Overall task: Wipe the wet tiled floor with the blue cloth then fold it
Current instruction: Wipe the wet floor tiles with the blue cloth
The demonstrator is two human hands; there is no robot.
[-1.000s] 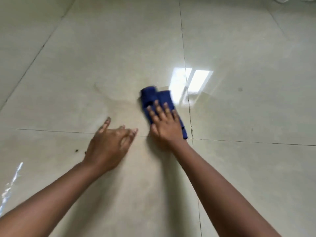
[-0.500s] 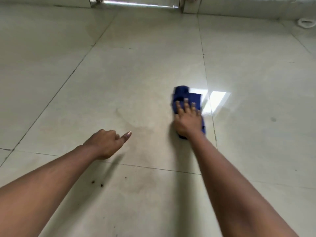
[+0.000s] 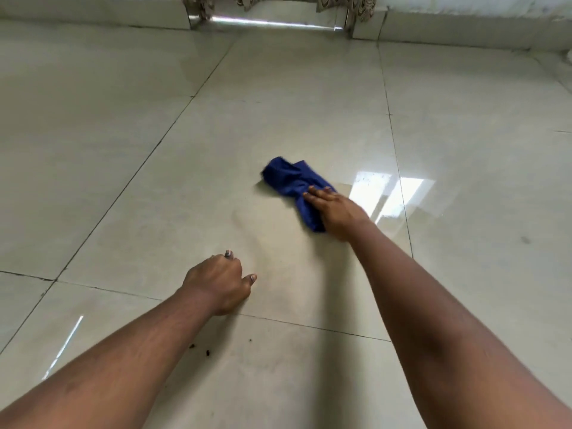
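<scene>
The blue cloth (image 3: 289, 179) lies bunched on the glossy cream tiled floor (image 3: 154, 187), near the middle of a large tile. My right hand (image 3: 335, 210) presses flat on the cloth's near end, fingers pointing left and away. Part of the cloth is hidden under that palm. My left hand (image 3: 218, 281) rests on the floor closer to me, fingers curled under, holding nothing. A faint damp smear (image 3: 247, 224) marks the tile between the two hands.
Dark crumbs (image 3: 205, 351) lie on the tile near my left forearm. A low white skirting (image 3: 93, 18) runs along the far wall, with a curtain hem (image 3: 278, 1) over a doorway. Bright window glare (image 3: 387, 193) sits right of the cloth.
My right hand has pushed the cloth farther away and swung it to the left. My left hand has curled from flat to knuckles down. The view has tilted up toward the wall.
</scene>
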